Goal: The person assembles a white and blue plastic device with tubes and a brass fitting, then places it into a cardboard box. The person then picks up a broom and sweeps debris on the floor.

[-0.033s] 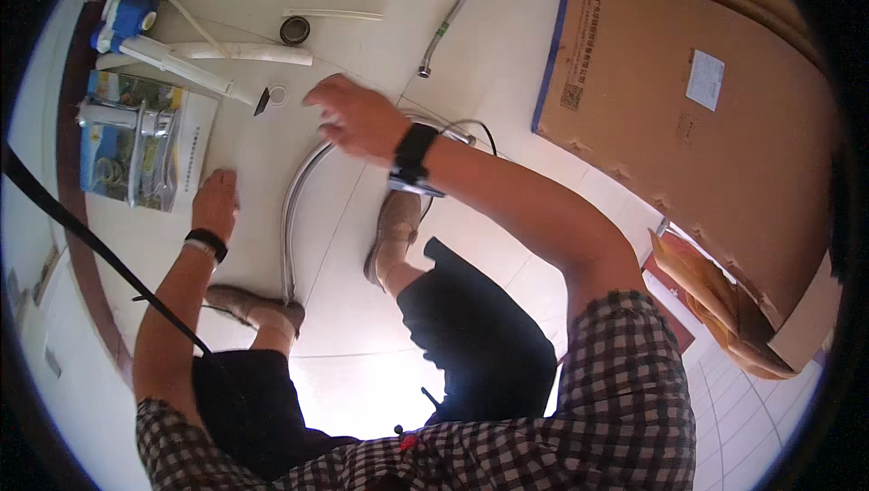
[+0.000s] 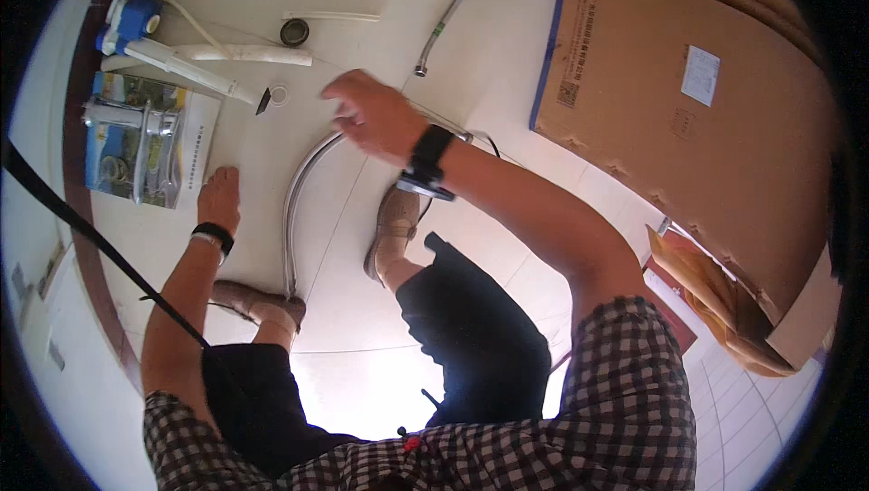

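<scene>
While lying curved, hose (image 2: 291,201) runs front-to-back.

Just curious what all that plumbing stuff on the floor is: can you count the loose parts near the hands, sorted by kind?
Flexible metal hoses: 2 (curved hose, braided hose)
White tubes or strips: 3 (pipe, angled tube, thin strip)
Rings: 2 (dark ring, white ring)
Blue-and-white valve: 1
Chrome fitting: 1
Total: 9

Tiled home floor (image 2: 380,382), plumbing parts (image 2: 181,61)
</scene>
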Demonstrator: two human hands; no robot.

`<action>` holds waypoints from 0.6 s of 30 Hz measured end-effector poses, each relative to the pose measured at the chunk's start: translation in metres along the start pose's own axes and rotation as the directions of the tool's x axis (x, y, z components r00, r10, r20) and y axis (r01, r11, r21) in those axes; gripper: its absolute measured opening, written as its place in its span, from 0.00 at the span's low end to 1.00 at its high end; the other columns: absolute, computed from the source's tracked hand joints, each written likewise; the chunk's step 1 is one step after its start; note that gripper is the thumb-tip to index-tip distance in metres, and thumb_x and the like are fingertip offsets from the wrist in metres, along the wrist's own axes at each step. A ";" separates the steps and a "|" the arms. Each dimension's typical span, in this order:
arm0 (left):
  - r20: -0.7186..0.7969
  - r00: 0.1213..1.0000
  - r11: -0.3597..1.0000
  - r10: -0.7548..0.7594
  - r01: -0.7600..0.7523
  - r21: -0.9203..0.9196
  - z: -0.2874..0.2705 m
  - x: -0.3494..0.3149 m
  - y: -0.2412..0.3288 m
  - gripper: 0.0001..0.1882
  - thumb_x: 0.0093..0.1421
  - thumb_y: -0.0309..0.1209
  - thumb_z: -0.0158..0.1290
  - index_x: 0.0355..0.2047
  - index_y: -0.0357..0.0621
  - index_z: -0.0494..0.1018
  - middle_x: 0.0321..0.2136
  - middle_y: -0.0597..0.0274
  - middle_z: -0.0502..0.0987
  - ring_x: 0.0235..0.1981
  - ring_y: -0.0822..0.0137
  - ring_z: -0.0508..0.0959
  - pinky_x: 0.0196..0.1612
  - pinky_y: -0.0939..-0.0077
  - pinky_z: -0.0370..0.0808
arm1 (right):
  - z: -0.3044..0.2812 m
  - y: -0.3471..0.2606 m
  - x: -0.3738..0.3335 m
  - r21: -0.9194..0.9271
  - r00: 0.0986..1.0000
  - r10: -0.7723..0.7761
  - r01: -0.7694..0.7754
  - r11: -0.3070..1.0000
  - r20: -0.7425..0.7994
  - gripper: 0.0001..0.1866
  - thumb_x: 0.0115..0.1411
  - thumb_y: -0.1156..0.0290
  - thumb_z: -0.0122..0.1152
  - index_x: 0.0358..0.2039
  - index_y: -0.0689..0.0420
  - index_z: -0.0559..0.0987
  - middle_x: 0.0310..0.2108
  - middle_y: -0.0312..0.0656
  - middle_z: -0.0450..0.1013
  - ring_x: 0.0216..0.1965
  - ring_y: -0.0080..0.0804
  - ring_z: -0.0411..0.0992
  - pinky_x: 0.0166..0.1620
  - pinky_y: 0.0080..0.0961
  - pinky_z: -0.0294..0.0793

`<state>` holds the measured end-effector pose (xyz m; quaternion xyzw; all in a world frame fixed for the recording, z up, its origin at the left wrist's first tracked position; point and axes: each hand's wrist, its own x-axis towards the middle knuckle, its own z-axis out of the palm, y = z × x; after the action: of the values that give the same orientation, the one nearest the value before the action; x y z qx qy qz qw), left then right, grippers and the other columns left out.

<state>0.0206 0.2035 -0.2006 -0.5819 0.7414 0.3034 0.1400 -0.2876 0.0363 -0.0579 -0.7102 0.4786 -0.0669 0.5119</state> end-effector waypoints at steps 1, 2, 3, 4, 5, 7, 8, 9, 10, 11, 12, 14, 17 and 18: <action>0.111 0.991 0.993 -0.077 0.085 -0.076 -0.019 0.005 0.017 0.19 0.50 0.22 0.58 0.42 0.43 0.66 0.41 0.52 0.71 0.45 0.50 0.75 0.45 0.58 0.74 | -0.023 -0.004 -0.020 0.047 0.993 0.094 -0.091 0.995 -0.064 0.17 0.56 0.80 0.57 0.48 0.60 0.73 0.45 0.46 0.69 0.39 0.35 0.76 0.43 0.27 0.78; 0.227 0.962 0.974 -0.149 0.182 -0.134 -0.043 0.006 0.034 0.19 0.52 0.23 0.58 0.43 0.44 0.66 0.42 0.52 0.71 0.46 0.49 0.75 0.47 0.59 0.74 | -0.045 -0.005 -0.042 0.004 0.978 0.158 -0.159 0.987 -0.136 0.17 0.57 0.80 0.57 0.48 0.60 0.73 0.45 0.46 0.69 0.39 0.34 0.76 0.42 0.27 0.78; 0.250 0.962 0.974 -0.108 0.154 -0.169 -0.061 0.002 0.038 0.21 0.52 0.24 0.59 0.45 0.44 0.66 0.43 0.52 0.71 0.47 0.50 0.75 0.48 0.59 0.74 | -0.065 -0.008 -0.065 -0.015 0.956 0.228 -0.235 0.972 -0.183 0.17 0.57 0.79 0.59 0.48 0.61 0.74 0.46 0.45 0.70 0.39 0.32 0.76 0.40 0.26 0.78; 0.271 0.959 0.969 -0.078 0.137 -0.205 -0.079 -0.003 0.041 0.22 0.52 0.24 0.60 0.46 0.44 0.66 0.44 0.52 0.72 0.48 0.50 0.75 0.48 0.60 0.74 | -0.083 -0.019 -0.091 0.130 0.914 0.338 -0.316 0.940 -0.223 0.17 0.58 0.78 0.60 0.49 0.61 0.74 0.48 0.44 0.71 0.40 0.30 0.77 0.40 0.24 0.78; 0.286 0.957 0.965 -0.042 0.113 -0.236 -0.100 -0.008 0.044 0.23 0.52 0.24 0.61 0.47 0.44 0.66 0.45 0.52 0.72 0.48 0.50 0.75 0.49 0.61 0.73 | -0.099 -0.021 -0.120 0.090 0.901 0.347 -0.335 0.938 -0.262 0.19 0.58 0.77 0.60 0.51 0.61 0.73 0.48 0.44 0.71 0.40 0.30 0.78 0.41 0.23 0.77; 0.198 0.980 0.917 -0.037 0.112 -0.382 -0.133 -0.029 0.040 0.23 0.52 0.24 0.60 0.48 0.45 0.67 0.46 0.54 0.73 0.47 0.51 0.76 0.48 0.61 0.74 | -0.117 -0.036 -0.170 0.212 0.804 0.516 -0.471 0.856 -0.296 0.19 0.59 0.76 0.58 0.52 0.61 0.73 0.47 0.43 0.75 0.41 0.31 0.79 0.42 0.23 0.78; 0.154 0.987 0.885 -0.040 0.106 -0.453 -0.149 -0.045 0.037 0.23 0.52 0.23 0.59 0.48 0.45 0.68 0.47 0.54 0.73 0.46 0.52 0.77 0.48 0.61 0.74 | -0.127 -0.057 -0.190 0.362 0.755 0.594 -0.490 0.793 -0.277 0.18 0.60 0.76 0.57 0.52 0.61 0.73 0.47 0.43 0.75 0.40 0.30 0.79 0.42 0.24 0.79; 0.077 0.997 0.879 -0.015 0.050 -0.474 -0.168 -0.061 0.036 0.21 0.53 0.23 0.58 0.47 0.44 0.68 0.45 0.53 0.75 0.43 0.50 0.77 0.47 0.61 0.74 | -0.133 -0.073 -0.214 0.439 0.711 0.645 -0.502 0.745 -0.281 0.18 0.59 0.77 0.57 0.52 0.62 0.73 0.46 0.43 0.76 0.39 0.30 0.79 0.41 0.24 0.79; -0.003 1.000 0.893 -0.003 0.001 -0.450 -0.186 -0.081 0.033 0.20 0.54 0.24 0.57 0.47 0.44 0.69 0.44 0.52 0.75 0.44 0.49 0.76 0.48 0.61 0.74 | -0.136 -0.084 -0.238 0.515 0.668 0.688 -0.499 0.697 -0.284 0.19 0.59 0.77 0.57 0.52 0.62 0.73 0.45 0.43 0.76 0.38 0.29 0.79 0.41 0.24 0.79; 0.061 0.998 0.917 -0.011 0.035 -0.396 -0.210 -0.099 0.027 0.19 0.54 0.26 0.57 0.48 0.41 0.71 0.47 0.50 0.76 0.49 0.50 0.76 0.51 0.61 0.73 | -0.136 -0.095 -0.266 0.532 0.658 0.693 -0.490 0.691 -0.294 0.18 0.59 0.76 0.59 0.50 0.61 0.74 0.40 0.42 0.77 0.37 0.28 0.79 0.40 0.25 0.79; -0.011 0.999 0.913 -0.040 0.033 -0.406 -0.231 -0.130 0.023 0.19 0.54 0.28 0.58 0.47 0.41 0.72 0.44 0.49 0.77 0.48 0.48 0.76 0.51 0.60 0.73 | -0.135 -0.104 -0.294 0.543 0.654 0.692 -0.478 0.691 -0.306 0.17 0.58 0.74 0.60 0.49 0.59 0.75 0.36 0.41 0.79 0.35 0.28 0.79 0.39 0.25 0.79; 0.150 0.977 0.952 -0.151 0.184 -0.244 -0.254 -0.178 0.016 0.20 0.54 0.33 0.60 0.46 0.42 0.72 0.44 0.47 0.77 0.48 0.46 0.76 0.51 0.57 0.73 | -0.118 -0.125 -0.359 0.579 0.601 0.761 -0.540 0.611 -0.242 0.16 0.58 0.75 0.60 0.48 0.59 0.76 0.36 0.41 0.79 0.33 0.28 0.78 0.39 0.26 0.78; 0.219 0.967 0.937 -0.132 0.194 -0.291 -0.287 -0.257 -0.002 0.26 0.52 0.39 0.64 0.49 0.44 0.70 0.43 0.52 0.77 0.48 0.48 0.76 0.50 0.56 0.73 | -0.123 -0.189 -0.452 0.321 0.656 0.721 -0.649 0.690 -0.224 0.16 0.57 0.58 0.62 0.42 0.54 0.79 0.37 0.44 0.78 0.39 0.41 0.77 0.45 0.34 0.75; 0.112 0.992 0.967 -0.061 0.087 -0.239 -0.307 -0.282 0.004 0.26 0.49 0.34 0.66 0.48 0.45 0.70 0.39 0.54 0.76 0.43 0.51 0.76 0.46 0.57 0.73 | -0.132 -0.213 -0.477 0.258 0.642 0.751 -0.708 0.657 -0.154 0.19 0.57 0.54 0.62 0.41 0.54 0.80 0.38 0.44 0.78 0.42 0.42 0.76 0.47 0.35 0.74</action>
<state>0.1411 0.2351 0.1968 -0.6053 0.6682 0.4164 0.1173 -0.4883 0.3096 0.3606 -0.3939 0.7767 0.0168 0.4912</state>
